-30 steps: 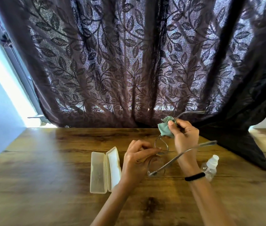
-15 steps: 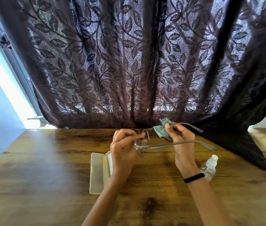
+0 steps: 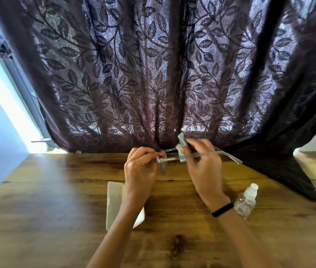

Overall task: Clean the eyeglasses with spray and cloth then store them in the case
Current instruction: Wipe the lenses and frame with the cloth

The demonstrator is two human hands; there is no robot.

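Note:
Above the wooden table [image 3: 46,200], my left hand [image 3: 140,171] pinches the clear-framed eyeglasses [image 3: 162,164] at the front of the frame. The glasses are turned sideways, their temple arms reaching right past my right hand. My right hand [image 3: 203,167] pinches a small pale green cloth [image 3: 181,149] around one temple arm, near the hinge. The open white case [image 3: 114,202] lies on the table under my left forearm, which partly hides it. A clear spray bottle [image 3: 247,201] with a white cap lies on the table right of my right wrist.
A dark leaf-patterned curtain [image 3: 163,74] hangs along the table's far edge, and its right end drapes onto the tabletop [image 3: 281,171]. A bright window strip and a pale wall are at the left.
The glasses turned from hanging downward to lying sideways and rose away from the table. My left hand moved up and left with the frame. My right hand slid the cloth onto a temple arm.

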